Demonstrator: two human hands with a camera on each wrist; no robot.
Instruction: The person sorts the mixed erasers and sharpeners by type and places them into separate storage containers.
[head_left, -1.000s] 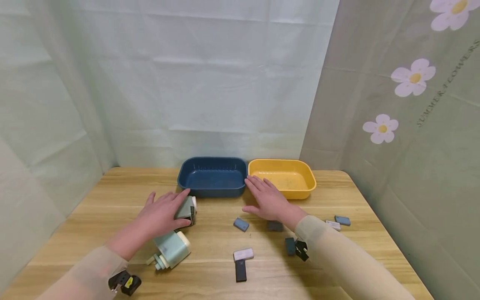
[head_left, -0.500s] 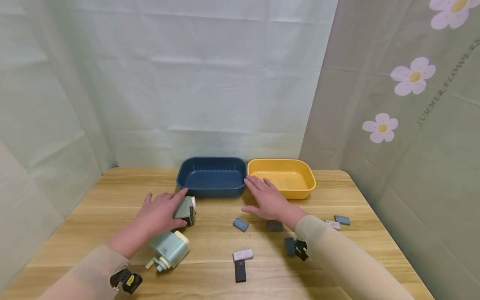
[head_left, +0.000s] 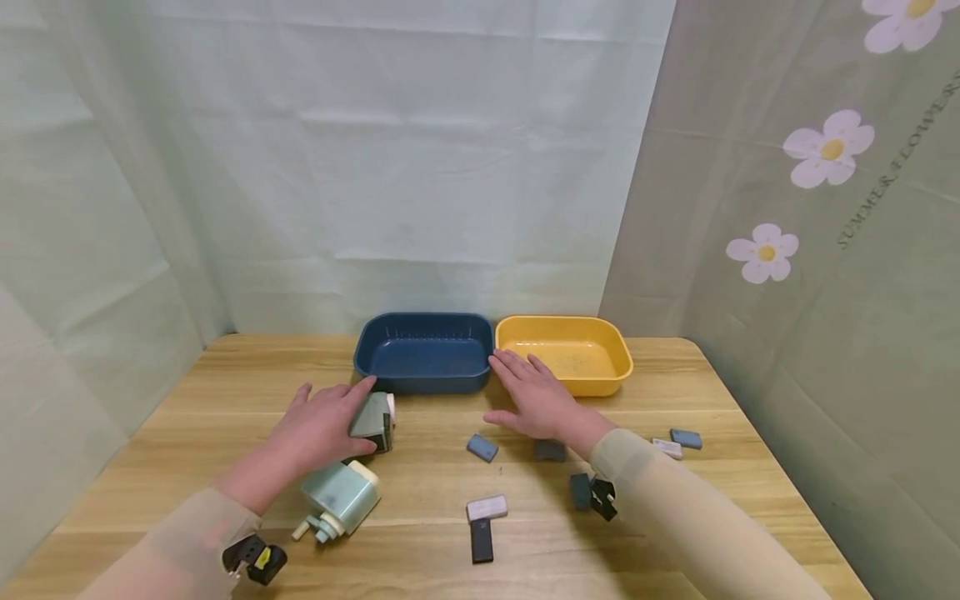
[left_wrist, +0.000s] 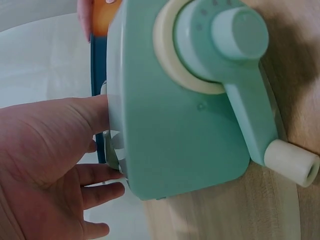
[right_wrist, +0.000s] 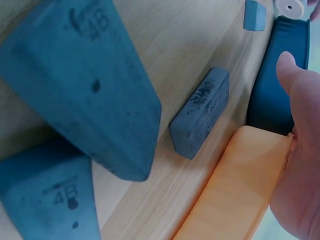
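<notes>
My left hand (head_left: pixel 322 429) is spread, fingers mostly straight, over the left side of a grey-green box-shaped thing (head_left: pixel 372 421); I cannot tell whether it touches. Nearer me lies a mint-green hand-crank pencil sharpener (head_left: pixel 342 497), its crank and pale handle large in the left wrist view (left_wrist: pixel 175 140). My right hand (head_left: pixel 534 400), fingers straight and holding nothing, is at the front of the yellow bin (head_left: pixel 592 388), by the blue bin's (head_left: pixel 427 386) right corner. Under and beside my right forearm are a dark eraser (head_left: pixel 550 451) and another dark eraser (head_left: pixel 581 492); "4B" shows on erasers in the right wrist view (right_wrist: pixel 100 85).
Mid-table are a blue eraser (head_left: pixel 482 448), a white eraser (head_left: pixel 487 507) and a black eraser (head_left: pixel 482 542). To the right lie a white eraser (head_left: pixel 667 448) and a blue eraser (head_left: pixel 686 438). Cloth (head_left: pixel 420 167) hangs behind the table's far edge.
</notes>
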